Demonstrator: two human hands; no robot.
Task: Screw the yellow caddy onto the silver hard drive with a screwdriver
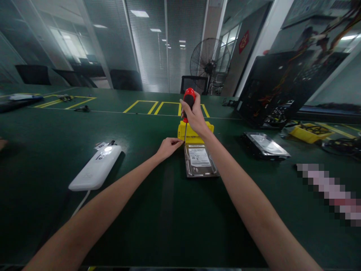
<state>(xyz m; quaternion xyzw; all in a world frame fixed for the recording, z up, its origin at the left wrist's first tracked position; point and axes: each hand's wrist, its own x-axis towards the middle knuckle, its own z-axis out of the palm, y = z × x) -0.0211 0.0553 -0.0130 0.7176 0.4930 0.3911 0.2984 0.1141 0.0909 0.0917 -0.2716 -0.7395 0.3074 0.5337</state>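
Observation:
My right hand (194, 114) is wrapped round the red and black handle of a screwdriver (189, 98), which stands nearly upright with its shaft pointing down. Its tip meets the far left corner of a hard drive (198, 160) lying flat with its label up. At that same corner my left hand (169, 146) is closed in a pinch beside the tip; whatever sits between its fingertips is too small to make out. Right behind the drive is a yellow tray (209, 127), partly hidden by my right hand and wrist.
A white power bank (96, 169) with a cable lies on the left of the green table (141, 226). To the right are a second hard drive (265, 145), a yellow bin (310, 132) and a black computer case (270, 86). Part of another person's hand (2, 143) shows at the left edge.

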